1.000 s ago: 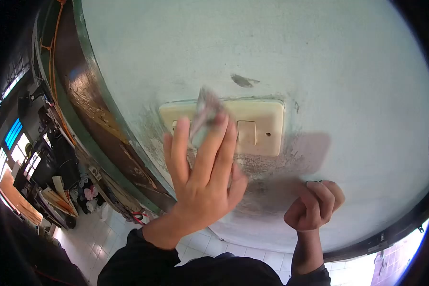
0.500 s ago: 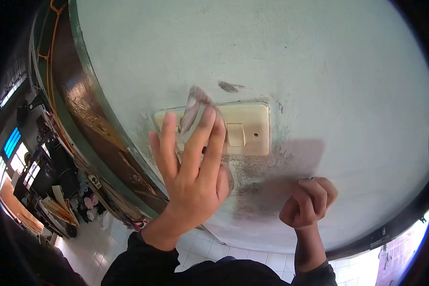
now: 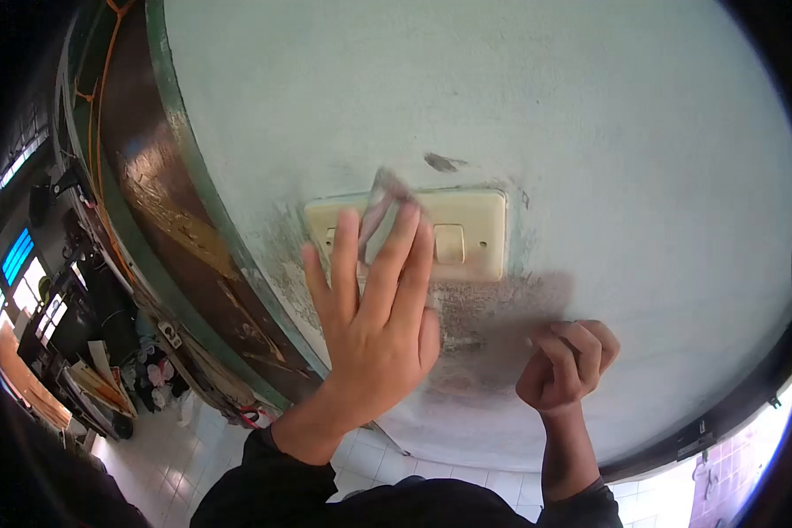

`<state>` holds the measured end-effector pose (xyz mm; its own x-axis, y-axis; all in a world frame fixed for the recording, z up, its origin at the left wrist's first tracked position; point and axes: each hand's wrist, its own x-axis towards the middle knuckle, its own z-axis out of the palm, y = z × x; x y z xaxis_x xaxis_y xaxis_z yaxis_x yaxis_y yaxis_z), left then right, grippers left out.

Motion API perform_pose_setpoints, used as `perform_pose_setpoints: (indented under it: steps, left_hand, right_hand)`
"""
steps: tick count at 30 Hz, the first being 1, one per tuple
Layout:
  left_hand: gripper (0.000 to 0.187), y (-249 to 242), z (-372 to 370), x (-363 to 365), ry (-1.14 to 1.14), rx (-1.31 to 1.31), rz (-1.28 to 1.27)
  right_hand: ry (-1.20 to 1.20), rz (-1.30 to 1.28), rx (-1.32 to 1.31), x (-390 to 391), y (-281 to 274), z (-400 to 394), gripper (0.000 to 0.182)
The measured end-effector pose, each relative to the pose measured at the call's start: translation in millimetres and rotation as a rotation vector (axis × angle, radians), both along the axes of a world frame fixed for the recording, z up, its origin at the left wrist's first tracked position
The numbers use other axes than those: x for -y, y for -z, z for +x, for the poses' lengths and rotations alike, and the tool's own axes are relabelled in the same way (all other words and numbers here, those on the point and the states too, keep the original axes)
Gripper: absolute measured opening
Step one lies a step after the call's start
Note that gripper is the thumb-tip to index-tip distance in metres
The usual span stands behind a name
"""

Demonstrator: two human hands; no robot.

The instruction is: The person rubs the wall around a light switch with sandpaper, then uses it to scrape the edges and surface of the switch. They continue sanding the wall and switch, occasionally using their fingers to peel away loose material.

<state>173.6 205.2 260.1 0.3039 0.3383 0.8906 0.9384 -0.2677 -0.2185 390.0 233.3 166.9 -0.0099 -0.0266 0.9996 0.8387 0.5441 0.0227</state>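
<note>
A cream light switch plate is fixed to the pale green wall, with a square rocker switch showing on its right half. My left hand lies over the left half, fingers stretched and apart. Under its middle fingertips is a thin, greyish stained wipe, folded up above the plate's top edge; the hand hides the rest. Lower right, my right hand is curled into a loose fist in front of the wall, with nothing showing in it.
Dark grime marks the wall below the plate, and a dark smudge sits above it. A worn brown door frame with green edges runs along the left. Cluttered goods lie beyond, over a white tiled floor.
The switch plate and wall have shifted slightly right in view, my left hand and the wipe with them. My right fist has stayed almost in place, still curled.
</note>
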Motion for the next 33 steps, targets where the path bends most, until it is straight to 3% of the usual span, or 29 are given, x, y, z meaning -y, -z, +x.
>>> perform_pose_setpoints:
  steps: [2, 8, 11, 15, 21, 27, 29, 33]
  left_hand:
    - [0.066, -19.0, 3.1, -1.0, 0.016, -0.023, 0.024]
    - [0.071, 41.3, -3.9, 6.1, 0.049, -0.054, -0.066]
    - [0.069, 23.0, -1.7, 8.2, 0.073, -0.08, 0.001]
    - [0.062, 41.5, -4.6, 8.4, 0.055, -0.014, -0.071]
    - [0.071, 80.8, 1.0, -14.6, 0.109, 0.006, -0.122]
    - [0.066, 116.2, 9.6, -46.0, 0.193, 0.146, 0.102]
    - [0.069, 117.7, 9.1, -50.2, 0.211, -0.054, 0.222]
    - [0.068, 113.2, 9.9, -50.4, 0.308, 0.029, 0.232]
  right_hand:
    - [0.011, 0.001, -0.007, -0.2, -0.4, -3.5, 0.031]
    - [-0.011, 0.0, 0.016, 1.7, 0.6, 1.3, 0.031]
    - [0.001, -0.006, 0.018, 3.7, -0.9, 0.7, 0.033]
    - [0.008, -0.002, 0.002, 3.3, 5.5, 3.3, 0.037]
    - [0.006, -0.032, 0.024, 8.2, 3.9, 3.8, 0.029]
    - [0.035, -0.008, 0.022, 8.6, 5.2, 7.4, 0.034]
    - [0.039, -0.012, 0.034, 9.2, 3.8, 7.5, 0.031]
    - [0.048, 0.044, 0.023, 3.9, -0.3, 5.1, 0.024]
